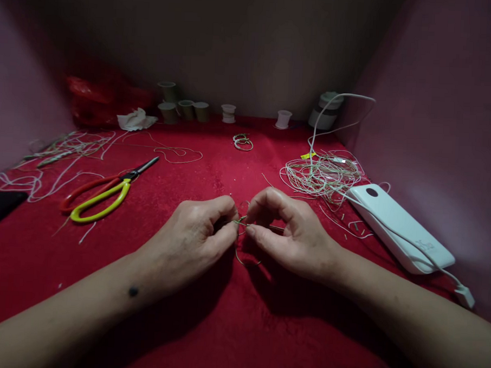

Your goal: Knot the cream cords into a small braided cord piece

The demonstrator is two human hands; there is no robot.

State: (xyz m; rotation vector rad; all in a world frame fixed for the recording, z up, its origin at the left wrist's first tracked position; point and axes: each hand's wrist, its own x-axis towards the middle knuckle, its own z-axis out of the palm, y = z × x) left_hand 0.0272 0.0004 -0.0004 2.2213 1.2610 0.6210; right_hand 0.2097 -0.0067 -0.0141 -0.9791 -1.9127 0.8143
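In the middle of the red cloth [174,333], my left hand [203,228] pinches a thin greenish cord [241,222] between thumb and forefinger. Close beside it, my right hand [288,229] has its thumb and fingertips closed on the same cord. A short stretch with a small knot or loop shows in the gap between the hands. One loose end curls down below the fingertips. The rest of the cord is hidden behind my fingers.
To the left lie scissors [100,199] with red and yellow handles, and tangled cords [68,149]. At right are a cord heap [319,173] and a white power bank [402,229] with a cable. Spools [228,114] line the back, behind a small cord ring [243,142].
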